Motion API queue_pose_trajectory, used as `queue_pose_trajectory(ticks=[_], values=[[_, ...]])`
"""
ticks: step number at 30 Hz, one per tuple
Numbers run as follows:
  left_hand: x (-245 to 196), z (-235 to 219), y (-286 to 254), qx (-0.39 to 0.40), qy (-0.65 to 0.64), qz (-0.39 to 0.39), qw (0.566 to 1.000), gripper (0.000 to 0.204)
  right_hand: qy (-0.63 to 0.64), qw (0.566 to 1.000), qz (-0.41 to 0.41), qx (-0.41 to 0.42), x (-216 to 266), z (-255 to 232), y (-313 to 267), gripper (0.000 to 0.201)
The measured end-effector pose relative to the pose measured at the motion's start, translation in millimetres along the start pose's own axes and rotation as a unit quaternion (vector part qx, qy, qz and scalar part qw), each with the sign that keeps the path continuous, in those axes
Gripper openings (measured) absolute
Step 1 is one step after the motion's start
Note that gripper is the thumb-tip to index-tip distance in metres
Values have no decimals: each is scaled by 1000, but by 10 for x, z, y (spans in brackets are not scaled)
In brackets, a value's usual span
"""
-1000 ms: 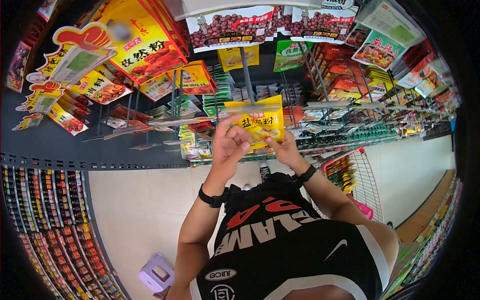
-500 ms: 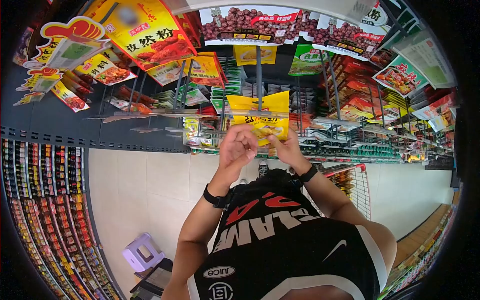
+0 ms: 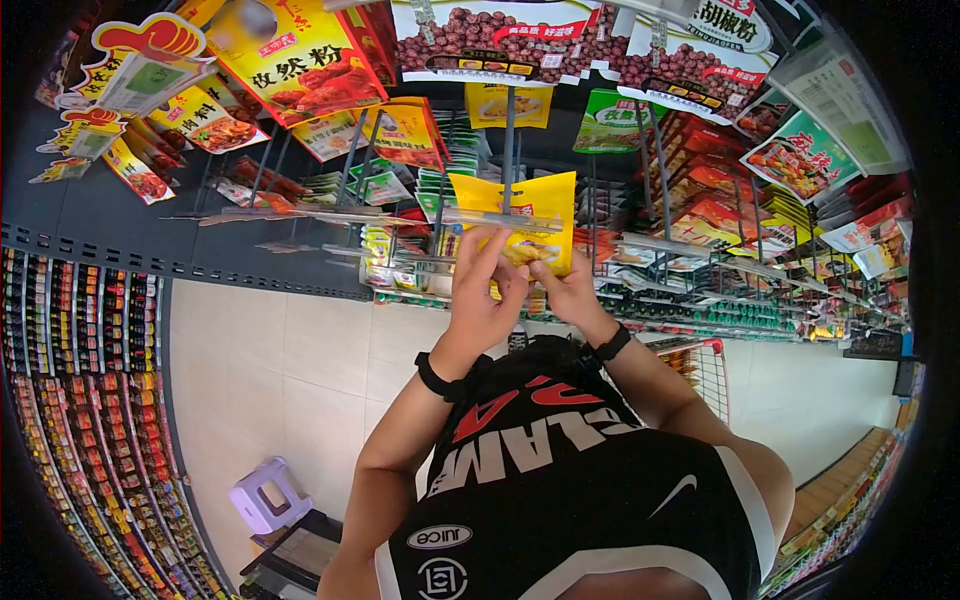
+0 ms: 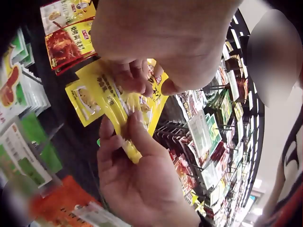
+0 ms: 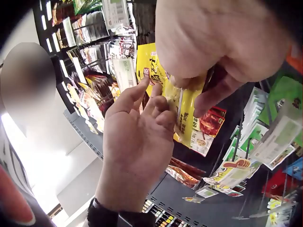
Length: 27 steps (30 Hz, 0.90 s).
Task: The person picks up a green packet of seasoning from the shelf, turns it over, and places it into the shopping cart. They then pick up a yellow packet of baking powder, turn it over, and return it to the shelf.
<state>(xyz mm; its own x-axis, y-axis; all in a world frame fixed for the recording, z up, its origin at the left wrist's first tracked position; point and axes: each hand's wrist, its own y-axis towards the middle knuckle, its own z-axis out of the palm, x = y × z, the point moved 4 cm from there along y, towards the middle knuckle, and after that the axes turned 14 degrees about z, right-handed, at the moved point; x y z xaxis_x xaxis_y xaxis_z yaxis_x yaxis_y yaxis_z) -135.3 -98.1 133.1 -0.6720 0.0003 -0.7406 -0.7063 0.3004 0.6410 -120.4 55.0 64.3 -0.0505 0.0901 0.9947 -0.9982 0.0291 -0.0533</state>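
Note:
A yellow seasoning packet [image 3: 551,201] stands at the front of a metal display hook, partly behind a clear price-tag holder [image 3: 500,220]. My right hand [image 3: 572,292] pinches its lower right part, thumb across the printed front and fingers behind; the left wrist view shows this grip with the packet [image 4: 97,87] creased lengthwise. Beside it my left hand [image 3: 483,305] is raised at the packet's lower left, palm turned inward. Its fingers are loosely bent, fingertips right at the packet's front, and in the right wrist view this hand [image 5: 138,137] grips nothing.
Spice packets hang on hooks all round, among them a large yellow-red packet [image 3: 300,75] and a green packet [image 3: 613,122]. Price tags [image 3: 150,75] jut out at left. A shopping cart [image 3: 705,370] and a purple stool [image 3: 268,497] stand on the floor.
My left hand has moved slightly right, its fingers bending inward and then reaching up to the packet. The right hand keeps its pinch. The head view has shifted a little.

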Motion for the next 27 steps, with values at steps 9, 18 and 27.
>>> queue_pose_trajectory(ticks=[9, 18, 27], values=[[-148, -23, 186, 30, 130, 29, 991, 63, -5, 1000, 16, 20, 78, 36, -6, 23], [-188, 145, 457, 70, 300, 59, 949, 78, -87, 990, 7, 111, -110, 36, 72, 44], [37, 148, 788, 86, 327, 124, 933, 78, -39, 982, 106, 152, -163, -176, -175, 35]])
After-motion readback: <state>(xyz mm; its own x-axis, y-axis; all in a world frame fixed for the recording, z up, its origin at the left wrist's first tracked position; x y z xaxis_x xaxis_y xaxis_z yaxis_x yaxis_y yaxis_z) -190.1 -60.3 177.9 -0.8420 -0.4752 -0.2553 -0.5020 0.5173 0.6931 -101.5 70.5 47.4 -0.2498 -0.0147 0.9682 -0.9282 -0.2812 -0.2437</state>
